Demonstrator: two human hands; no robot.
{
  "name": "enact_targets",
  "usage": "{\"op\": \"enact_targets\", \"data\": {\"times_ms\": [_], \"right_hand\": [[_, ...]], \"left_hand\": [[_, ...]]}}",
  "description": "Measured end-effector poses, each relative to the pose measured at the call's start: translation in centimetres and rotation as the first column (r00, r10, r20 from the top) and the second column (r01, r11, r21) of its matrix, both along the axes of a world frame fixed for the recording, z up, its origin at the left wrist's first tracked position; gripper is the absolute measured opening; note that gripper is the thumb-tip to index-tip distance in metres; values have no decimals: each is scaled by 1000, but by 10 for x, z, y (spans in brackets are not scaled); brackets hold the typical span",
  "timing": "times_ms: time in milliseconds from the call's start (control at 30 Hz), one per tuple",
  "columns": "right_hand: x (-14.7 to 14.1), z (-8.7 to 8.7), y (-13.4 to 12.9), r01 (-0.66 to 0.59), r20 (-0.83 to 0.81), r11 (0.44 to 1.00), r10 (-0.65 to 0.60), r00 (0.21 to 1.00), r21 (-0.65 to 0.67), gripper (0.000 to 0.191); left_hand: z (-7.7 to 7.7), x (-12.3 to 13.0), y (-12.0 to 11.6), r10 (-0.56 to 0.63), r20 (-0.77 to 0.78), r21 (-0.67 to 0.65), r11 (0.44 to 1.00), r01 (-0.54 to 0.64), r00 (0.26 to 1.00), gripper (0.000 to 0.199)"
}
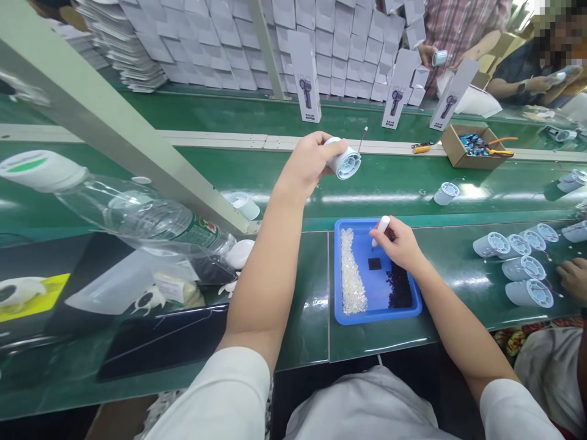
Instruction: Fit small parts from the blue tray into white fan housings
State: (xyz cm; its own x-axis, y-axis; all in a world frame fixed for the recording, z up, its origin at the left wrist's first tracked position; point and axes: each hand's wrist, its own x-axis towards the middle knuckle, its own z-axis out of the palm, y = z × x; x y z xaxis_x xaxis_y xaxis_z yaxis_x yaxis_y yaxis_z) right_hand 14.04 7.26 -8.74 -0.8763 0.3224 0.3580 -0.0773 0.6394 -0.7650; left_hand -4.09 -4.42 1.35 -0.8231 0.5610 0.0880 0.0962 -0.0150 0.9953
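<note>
My left hand is closed round a light blue and white cylindrical part, held above the green bench with its slotted end towards me and a thin wire sticking up. Between the fingers of my right hand is a white pen-like tool, its tip pointing down over a blue tray. Clear white bits line the tray's left side, and black bits lie at its lower right. Between them rests a small black square.
Several similar cylinders stand at the right near another person's hand. A large bottle lies at the left beside a metal post. Farther back are a cardboard box and white boxes.
</note>
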Motion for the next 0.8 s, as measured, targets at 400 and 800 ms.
{"op": "enact_targets", "data": {"times_ms": [400,800], "right_hand": [[10,16,-1,-106,-44,931,129,991,349,35],[21,32,0,-262,130,848,228,965,460,34]], "left_hand": [[9,6,-4,2,-1,-21,1000,-2,1000,20],[15,5,-8,0,35,42,999,-1,999,18]]}}
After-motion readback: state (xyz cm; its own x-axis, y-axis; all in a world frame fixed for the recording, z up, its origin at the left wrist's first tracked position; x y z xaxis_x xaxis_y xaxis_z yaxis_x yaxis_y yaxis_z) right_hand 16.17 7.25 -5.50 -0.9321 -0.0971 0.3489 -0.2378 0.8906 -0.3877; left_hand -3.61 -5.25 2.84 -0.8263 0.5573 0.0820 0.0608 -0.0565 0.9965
